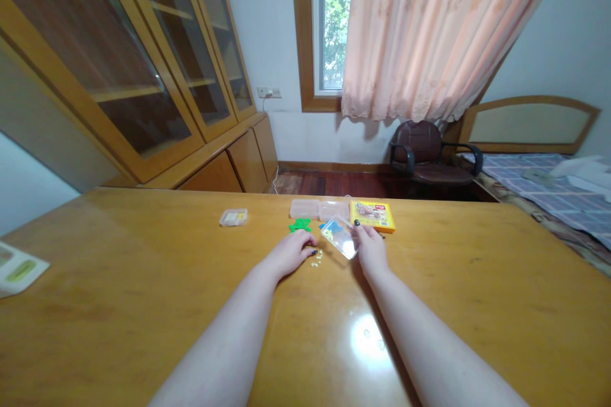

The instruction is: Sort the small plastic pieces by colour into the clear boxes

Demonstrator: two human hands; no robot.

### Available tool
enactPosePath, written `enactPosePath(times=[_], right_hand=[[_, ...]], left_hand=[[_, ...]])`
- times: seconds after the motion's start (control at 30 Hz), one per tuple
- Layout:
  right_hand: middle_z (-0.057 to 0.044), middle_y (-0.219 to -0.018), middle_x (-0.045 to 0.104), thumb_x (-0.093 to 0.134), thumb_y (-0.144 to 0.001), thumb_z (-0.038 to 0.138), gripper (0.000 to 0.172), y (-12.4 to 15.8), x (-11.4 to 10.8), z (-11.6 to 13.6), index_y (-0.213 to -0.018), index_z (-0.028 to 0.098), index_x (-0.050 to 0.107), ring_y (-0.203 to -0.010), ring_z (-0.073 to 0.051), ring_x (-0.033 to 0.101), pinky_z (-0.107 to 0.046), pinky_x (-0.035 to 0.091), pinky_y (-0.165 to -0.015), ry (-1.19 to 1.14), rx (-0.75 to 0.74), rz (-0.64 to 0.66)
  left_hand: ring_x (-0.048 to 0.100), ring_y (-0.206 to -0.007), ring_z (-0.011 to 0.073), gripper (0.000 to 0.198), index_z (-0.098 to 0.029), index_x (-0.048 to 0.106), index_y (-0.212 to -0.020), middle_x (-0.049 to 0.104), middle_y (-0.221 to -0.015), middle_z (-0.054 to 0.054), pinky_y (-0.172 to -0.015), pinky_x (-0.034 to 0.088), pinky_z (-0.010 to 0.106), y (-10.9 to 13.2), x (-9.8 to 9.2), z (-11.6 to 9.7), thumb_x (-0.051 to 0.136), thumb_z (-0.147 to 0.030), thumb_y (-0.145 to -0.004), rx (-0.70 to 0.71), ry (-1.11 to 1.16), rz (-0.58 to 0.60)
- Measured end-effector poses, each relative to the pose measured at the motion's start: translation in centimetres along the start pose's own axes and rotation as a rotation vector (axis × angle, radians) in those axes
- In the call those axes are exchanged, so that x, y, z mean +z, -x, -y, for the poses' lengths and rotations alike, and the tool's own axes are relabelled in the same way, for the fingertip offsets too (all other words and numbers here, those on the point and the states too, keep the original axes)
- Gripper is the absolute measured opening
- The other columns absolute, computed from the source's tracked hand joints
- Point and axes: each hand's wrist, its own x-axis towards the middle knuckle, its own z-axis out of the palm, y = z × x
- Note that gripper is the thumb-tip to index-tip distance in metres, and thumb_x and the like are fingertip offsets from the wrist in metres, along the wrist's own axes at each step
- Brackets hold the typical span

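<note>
My right hand (371, 249) grips a small clear plastic box (342, 240) by its right side and holds it tilted over the table. Pale yellow bits lie inside its left end. On the tabletop, my left hand (293, 251) rests beside a few loose pale yellow pieces (316, 259); its fingers are bent, and whether they pinch a piece I cannot make out. Just beyond that hand lies a heap of green pieces (300, 225). Some blue pieces (329, 227) show behind the tilted box, partly hidden by it.
An open clear case (304, 208) lies near the table's far edge, with a yellow printed box (382, 215) to its right. Further left sits another small clear box (233, 217). A white object (21, 270) stands at the left edge. Beyond the wooden table (143, 305) is a chair (422, 152).
</note>
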Motion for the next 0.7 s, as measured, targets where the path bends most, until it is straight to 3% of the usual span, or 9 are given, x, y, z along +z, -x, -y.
enactPosePath(times=[0.3, 0.5, 0.6, 0.7], right_hand=[[-0.003, -0.062, 0.062, 0.059, -0.069, 0.053, 0.037, 0.26, -0.01, 0.40, -0.068, 0.016, 0.063, -0.056, -0.016, 0.052, -0.027, 0.039, -0.057, 0.081, -0.006, 0.012], [-0.003, -0.065, 0.063, 0.060, -0.068, 0.053, 0.037, 0.19, 0.00, 0.19, -0.068, 0.016, 0.063, -0.059, -0.016, 0.053, -0.027, 0.040, -0.059, 0.081, -0.030, 0.035], [-0.004, -0.064, 0.063, 0.060, -0.068, 0.054, 0.038, 0.38, 0.07, 0.53, -0.067, 0.016, 0.063, -0.058, -0.016, 0.053, -0.027, 0.039, -0.057, 0.072, -0.025, 0.038], [-0.004, -0.064, 0.064, 0.060, -0.067, 0.054, 0.038, 0.61, 0.12, 0.90, -0.068, 0.016, 0.064, -0.056, -0.016, 0.053, -0.027, 0.039, -0.056, 0.086, -0.020, 0.049]], left_hand=[[0.055, -0.078, 0.0171, 0.008, -0.020, 0.059, -0.081, 0.061, -0.084, 0.003, -0.069, 0.041, 0.027, -0.27, 0.35, -0.76, 0.051, -0.020, -0.082, -0.002, -0.167, -0.012], [0.056, -0.079, 0.0187, 0.010, -0.019, 0.058, -0.081, 0.061, -0.084, 0.004, -0.071, 0.042, 0.029, -0.34, 0.69, -0.83, 0.048, -0.021, -0.084, -0.041, -0.177, -0.040], [0.056, -0.080, 0.0171, 0.010, -0.019, 0.056, -0.083, 0.060, -0.085, 0.003, -0.073, 0.044, 0.028, -0.39, 0.61, -0.83, 0.046, -0.019, -0.085, -0.028, -0.088, -0.142], [0.055, -0.083, 0.0162, 0.011, -0.019, 0.054, -0.085, 0.058, -0.087, 0.003, -0.076, 0.045, 0.029, -0.30, 0.27, -0.93, 0.044, -0.016, -0.085, 0.033, -0.018, -0.341]])
